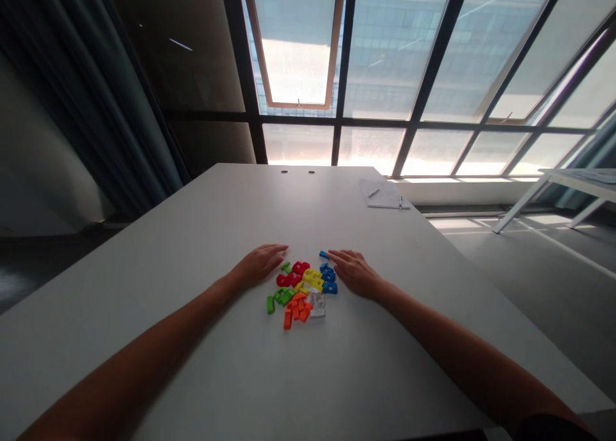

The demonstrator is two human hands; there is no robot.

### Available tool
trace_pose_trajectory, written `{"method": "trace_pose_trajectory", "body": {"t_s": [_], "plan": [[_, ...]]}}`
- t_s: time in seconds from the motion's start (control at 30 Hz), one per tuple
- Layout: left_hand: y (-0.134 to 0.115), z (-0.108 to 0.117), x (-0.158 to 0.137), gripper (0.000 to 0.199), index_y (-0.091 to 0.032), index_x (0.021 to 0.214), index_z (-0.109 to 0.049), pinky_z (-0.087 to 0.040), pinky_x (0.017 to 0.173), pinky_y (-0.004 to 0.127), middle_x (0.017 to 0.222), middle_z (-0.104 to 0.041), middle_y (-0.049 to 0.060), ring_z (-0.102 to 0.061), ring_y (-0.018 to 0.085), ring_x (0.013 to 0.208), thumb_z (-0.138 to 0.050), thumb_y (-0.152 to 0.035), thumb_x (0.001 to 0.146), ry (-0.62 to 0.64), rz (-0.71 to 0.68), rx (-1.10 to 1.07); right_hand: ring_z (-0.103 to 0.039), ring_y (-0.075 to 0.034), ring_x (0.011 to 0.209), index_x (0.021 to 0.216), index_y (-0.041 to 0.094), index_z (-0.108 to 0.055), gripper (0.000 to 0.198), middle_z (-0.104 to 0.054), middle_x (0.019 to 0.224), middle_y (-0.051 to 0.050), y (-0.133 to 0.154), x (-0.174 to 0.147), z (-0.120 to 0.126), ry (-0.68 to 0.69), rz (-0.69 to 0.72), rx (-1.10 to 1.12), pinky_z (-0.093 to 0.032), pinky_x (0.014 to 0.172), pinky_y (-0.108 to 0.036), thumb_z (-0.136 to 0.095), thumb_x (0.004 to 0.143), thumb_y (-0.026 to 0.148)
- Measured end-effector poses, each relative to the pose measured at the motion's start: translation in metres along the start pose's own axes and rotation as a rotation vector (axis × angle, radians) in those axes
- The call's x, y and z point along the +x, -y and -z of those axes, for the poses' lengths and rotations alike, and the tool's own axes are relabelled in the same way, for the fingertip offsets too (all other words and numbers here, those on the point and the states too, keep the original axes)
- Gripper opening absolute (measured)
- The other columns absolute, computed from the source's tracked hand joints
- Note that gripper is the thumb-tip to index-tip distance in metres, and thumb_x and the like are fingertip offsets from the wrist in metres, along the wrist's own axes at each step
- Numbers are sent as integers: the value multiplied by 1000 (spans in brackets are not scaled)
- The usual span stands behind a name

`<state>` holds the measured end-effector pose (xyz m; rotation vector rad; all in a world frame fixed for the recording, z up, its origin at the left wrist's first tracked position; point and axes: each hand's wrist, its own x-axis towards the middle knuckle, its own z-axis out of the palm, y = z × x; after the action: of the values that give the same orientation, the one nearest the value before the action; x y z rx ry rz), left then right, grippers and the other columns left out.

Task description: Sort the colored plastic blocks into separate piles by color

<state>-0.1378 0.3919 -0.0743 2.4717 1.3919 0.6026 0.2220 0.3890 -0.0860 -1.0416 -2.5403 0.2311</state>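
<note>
Small plastic blocks in several colours lie in a loose cluster on the table between my hands. My left hand [260, 263] rests flat, fingers extended, beside the green block [286, 267] and the red blocks [290, 279]. On the other side, my right hand [355, 271] lies flat with its fingertips at or close to a small blue block [324, 255]; more blue blocks [328, 274] sit just left of the palm. Yellow blocks [312, 278] are in the middle. Nearer to me are green blocks [283, 296], orange blocks [298, 307] and white blocks [316, 302].
The white table [231, 210] stretches away toward large windows. Near its far right edge lies a paper sheet [378, 190] with pens on it. Two round cable holes are at the far end. A curtain [106, 94] hangs left; another white table [582, 183] stands right.
</note>
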Motion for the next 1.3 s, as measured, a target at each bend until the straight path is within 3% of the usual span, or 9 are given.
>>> {"method": "trace_pose_trajectory", "body": {"t_s": [0.2,0.33,0.5,0.6,0.73,1.03,1.3], "plan": [[0,-5,-11,59,-20,139,-68,-47,119,48,139,-71,12,-63,29,133,-36,-59,108,-23,-36,100,-58,-29,135,140,21,-68,40,-68,143,-11,-16,3,5,-124,-60,-94,-40,116,-51,-48,106,22],[-2,-6,-9,55,-22,135,-70,-48,119,47,137,-72,10,-64,26,132,-33,-55,110,-40,-44,87,-64,-29,122,131,21,-72,32,-72,131,-14,-28,1,6,-234,-155,-106,-46,110,-49,-54,104,24],[-1,-8,-8,51,-24,130,-72,-50,116,47,135,-73,9,-66,26,128,-35,-52,110,-64,-49,96,-68,-26,106,133,24,-73,34,-76,113,-12,-23,11,-4,-182,-184,-106,-50,101,-42,-57,108,41],[-4,-7,-7,48,-24,129,-72,-50,115,48,136,-73,9,-66,27,129,-38,-52,108,-52,-42,118,-69,-23,98,125,27,-78,28,-76,104,-9,-20,21,-6,-129,-162,-103,-52,97,-37,-60,106,38],[-5,-5,-6,49,-24,128,-73,-50,115,49,137,-72,9,-65,28,129,-39,-53,108,-35,-33,128,-71,-20,95,119,26,-80,25,-76,110,-8,-29,31,3,-69,-121,-87,-53,92,-31,-60,105,25],[-6,-5,-7,50,-24,129,-73,-49,115,48,138,-71,9,-64,28,129,-39,-55,108,-31,-31,123,-70,-20,92,118,24,-76,22,-73,112,-8,-62,52,20,-9,-245,-222,-51,84,-28,-61,102,22],[-5,-6,-7,49,-25,131,-72,-48,116,47,140,-70,8,-63,27,130,-40,-54,107,-24,-11,127,-65,-24,106,109,19,-72,23,-69,119,-11,-59,49,20,-29,-235,-227,-49,94,-31,-63,91,8]]}}
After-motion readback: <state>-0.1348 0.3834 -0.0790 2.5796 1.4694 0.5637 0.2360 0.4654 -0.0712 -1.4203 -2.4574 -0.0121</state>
